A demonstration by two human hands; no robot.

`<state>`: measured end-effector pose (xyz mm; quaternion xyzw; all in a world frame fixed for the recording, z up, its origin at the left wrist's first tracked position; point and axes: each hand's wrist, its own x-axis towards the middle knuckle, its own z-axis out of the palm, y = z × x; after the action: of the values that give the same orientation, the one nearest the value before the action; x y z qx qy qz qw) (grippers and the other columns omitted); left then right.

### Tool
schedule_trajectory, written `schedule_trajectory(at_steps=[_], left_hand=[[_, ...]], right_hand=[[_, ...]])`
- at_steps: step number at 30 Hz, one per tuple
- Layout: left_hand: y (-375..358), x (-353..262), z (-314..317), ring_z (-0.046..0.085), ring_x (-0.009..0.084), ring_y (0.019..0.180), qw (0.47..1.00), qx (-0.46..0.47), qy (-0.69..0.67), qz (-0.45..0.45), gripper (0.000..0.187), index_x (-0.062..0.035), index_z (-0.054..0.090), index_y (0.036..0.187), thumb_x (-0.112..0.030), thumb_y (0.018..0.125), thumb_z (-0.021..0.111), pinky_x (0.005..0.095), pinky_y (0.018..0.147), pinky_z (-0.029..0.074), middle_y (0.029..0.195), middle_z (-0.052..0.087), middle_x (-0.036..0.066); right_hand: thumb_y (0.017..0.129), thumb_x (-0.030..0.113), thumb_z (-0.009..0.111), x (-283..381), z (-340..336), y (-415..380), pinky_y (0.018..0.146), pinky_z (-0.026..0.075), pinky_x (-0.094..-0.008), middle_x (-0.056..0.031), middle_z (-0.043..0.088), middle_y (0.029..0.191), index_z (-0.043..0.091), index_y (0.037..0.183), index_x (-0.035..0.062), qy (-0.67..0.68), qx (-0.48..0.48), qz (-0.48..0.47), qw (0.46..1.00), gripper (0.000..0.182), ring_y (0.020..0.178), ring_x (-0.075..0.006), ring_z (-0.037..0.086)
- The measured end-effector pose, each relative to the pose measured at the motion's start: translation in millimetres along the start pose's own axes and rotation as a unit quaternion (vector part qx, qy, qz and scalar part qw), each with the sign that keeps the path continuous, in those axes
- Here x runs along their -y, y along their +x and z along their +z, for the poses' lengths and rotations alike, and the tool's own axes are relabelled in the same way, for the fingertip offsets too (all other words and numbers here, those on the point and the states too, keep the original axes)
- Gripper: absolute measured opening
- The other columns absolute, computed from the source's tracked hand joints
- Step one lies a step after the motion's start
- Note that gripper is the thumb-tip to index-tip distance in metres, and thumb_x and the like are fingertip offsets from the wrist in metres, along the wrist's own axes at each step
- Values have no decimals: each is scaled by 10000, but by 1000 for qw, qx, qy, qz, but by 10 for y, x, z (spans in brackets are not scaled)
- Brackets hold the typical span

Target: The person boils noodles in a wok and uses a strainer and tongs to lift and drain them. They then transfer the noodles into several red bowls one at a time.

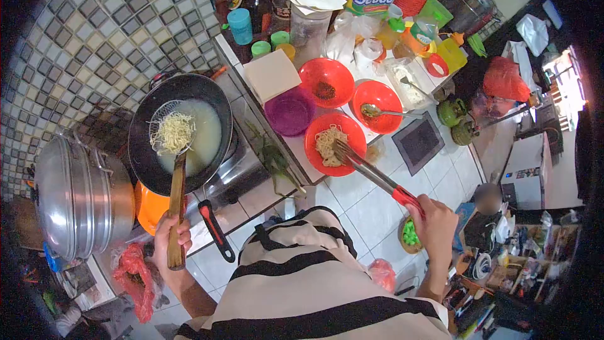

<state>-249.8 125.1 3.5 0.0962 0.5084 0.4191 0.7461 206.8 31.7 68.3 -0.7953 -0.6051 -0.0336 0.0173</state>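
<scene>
Noodle transfer, partly complete: left hand [171,234] clamped around the long wooden handle of a round wire-mesh skimmer [171,131], which holds a pale yellow clump of noodles [173,133] just above cloudy water in the black wok [207,97]; right hand [434,226] closed on red-handled metal tongs [371,171], tips resting in a first portion of noodles already lying in the nearest red plastic bowl [314,145] on the tiled counter; two further red bowls [340,72] hold only seasoning, apparently awaiting noodles
</scene>
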Motion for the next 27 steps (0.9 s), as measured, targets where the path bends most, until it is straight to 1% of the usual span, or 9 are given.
schedule_trajectory(at_steps=[2,4,7,9,11,14,21,23,27], left_hand=[[13,13,-7,389,65,392,1000,-2,-2,5,232,-126,456,1040,-191,819,481,191,339,337,598,404,-16],[12,12,-9,388,63,392,1000,-5,-6,13,234,-122,458,1040,-188,817,479,191,338,334,597,405,-18],[-7,4,0,388,61,392,1000,9,-1,4,242,-113,462,1042,-187,812,480,188,336,331,598,409,-22],[-7,17,10,388,59,393,1000,-3,9,20,248,-107,465,1042,-188,807,481,185,334,326,596,408,-25],[-10,11,36,386,58,393,1000,-13,11,18,250,-107,467,1042,-189,806,481,184,333,324,595,408,-25],[-10,4,39,384,58,393,1000,-16,15,16,250,-106,469,1042,-189,806,480,182,333,321,595,409,-24],[7,-7,20,384,60,396,1000,5,9,15,256,-106,470,1052,-186,809,475,186,343,331,596,408,-19],[-10,-11,56,385,62,396,1000,1,1,12,259,-107,468,1055,-187,809,475,188,343,333,597,407,-18],[19,1,5,387,63,395,1000,-6,7,7,249,-107,468,1043,-187,808,477,192,342,335,596,404,-18]], right_hand=[[751,333,601,9,38,33,455,405,-364,-71,530,570,535,725,103,-6,-1,-1,1000,241,525,-256,547],[754,328,599,-7,58,72,464,406,-364,-84,539,580,535,716,90,8,-12,19,1000,249,535,-265,549],[755,320,599,-42,-128,40,473,406,-365,-95,540,587,532,708,76,32,3,41,999,257,535,-274,545],[753,312,601,-95,-221,2,480,405,-368,-104,536,587,538,719,67,40,13,39,998,255,539,-280,543],[752,313,601,-114,-248,-20,482,407,-370,-97,541,587,546,721,71,50,22,12,998,250,541,-276,544],[751,324,601,-46,-236,-12,481,407,-371,-87,548,595,551,735,80,28,9,-13,999,249,547,-268,548],[753,350,592,-28,-119,87,489,411,-375,-80,550,610,554,767,87,9,24,9,1000,266,573,-265,557],[761,344,587,-45,-108,87,493,412,-376,-80,543,603,551,763,85,20,-3,16,1000,261,575,-269,557],[762,335,590,-100,14,119,495,412,-377,-82,544,605,550,763,82,14,-22,25,999,256,576,-272,556]])
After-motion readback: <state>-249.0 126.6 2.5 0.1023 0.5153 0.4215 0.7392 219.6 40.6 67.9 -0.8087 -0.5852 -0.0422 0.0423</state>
